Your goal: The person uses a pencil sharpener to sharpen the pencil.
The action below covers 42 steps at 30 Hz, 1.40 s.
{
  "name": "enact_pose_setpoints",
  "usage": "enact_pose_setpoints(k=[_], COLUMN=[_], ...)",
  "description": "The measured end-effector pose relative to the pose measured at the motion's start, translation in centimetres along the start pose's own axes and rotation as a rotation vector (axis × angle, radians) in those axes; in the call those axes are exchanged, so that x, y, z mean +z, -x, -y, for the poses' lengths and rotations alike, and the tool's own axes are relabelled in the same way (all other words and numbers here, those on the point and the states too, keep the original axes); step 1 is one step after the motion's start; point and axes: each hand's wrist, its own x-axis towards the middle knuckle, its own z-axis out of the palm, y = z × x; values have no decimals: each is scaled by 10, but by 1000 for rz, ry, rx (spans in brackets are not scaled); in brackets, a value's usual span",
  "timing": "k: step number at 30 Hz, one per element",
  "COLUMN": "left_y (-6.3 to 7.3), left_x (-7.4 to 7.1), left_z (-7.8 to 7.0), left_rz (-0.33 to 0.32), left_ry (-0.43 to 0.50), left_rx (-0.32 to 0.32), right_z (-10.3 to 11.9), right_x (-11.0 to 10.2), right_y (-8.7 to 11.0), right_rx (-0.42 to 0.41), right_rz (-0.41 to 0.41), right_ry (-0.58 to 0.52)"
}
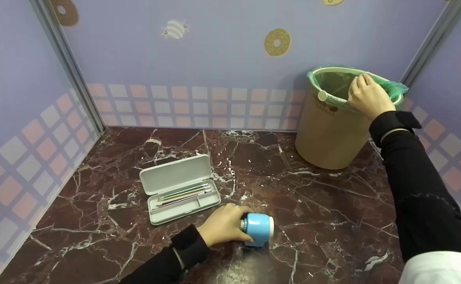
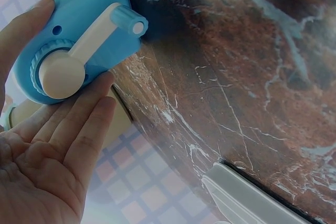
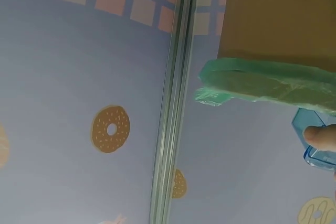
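Note:
My left hand point(image 1: 223, 225) grips a blue hand-crank pencil sharpener point(image 1: 259, 228) on the marble-look tabletop, thumb on one side and fingers on the other. In the left wrist view the white crank arm point(image 2: 95, 36) with its blue knob faces the palm. My right hand point(image 1: 368, 96) is over the opening of the beige trash bin point(image 1: 325, 134). Between its fingers it pinches a see-through blue plastic container point(image 3: 302, 123), partly cut off by the right wrist view's edge and hidden in the head view. Whether anything is inside the container I cannot tell.
Left of the sharpener lies an open white pencil case point(image 1: 177, 177) with several pencils point(image 1: 185, 194) in it. A green bag point(image 1: 394, 90) lines the bin and folds over its rim. Small pale specks dot the tabletop point(image 1: 254, 150). Patterned walls point(image 1: 222, 51) enclose the back and sides.

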Motion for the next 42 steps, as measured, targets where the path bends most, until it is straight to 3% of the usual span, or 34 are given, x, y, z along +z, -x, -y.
enact_pose_setpoints(k=[13, 17, 20, 24, 30, 35, 42], left_y=[-1, -1, -1, -1, -1, 0, 0], left_x=[0, 0, 1, 1, 1, 1, 0], left_z=[0, 0, 0, 0, 0, 0, -1], left_rz=[1, 2, 1, 1, 0, 5, 4], left_ry=[1, 10, 15, 18, 15, 17, 17], left_rx=[2, -3, -7, -10, -13, -15, -18], right_z=[-4, -7, -9, -10, -12, -11, -4], right_x=[-2, -7, -10, -14, -20, -19, -21], right_y=[8, 9, 10, 14, 20, 24, 30], right_rx=[21, 101, 239, 506, 884, 1068, 1225], right_rz=[-28, -25, 2, 49, 239, 293, 202], right_ry=[-30, -87, -192, -371, -611, -734, -858])
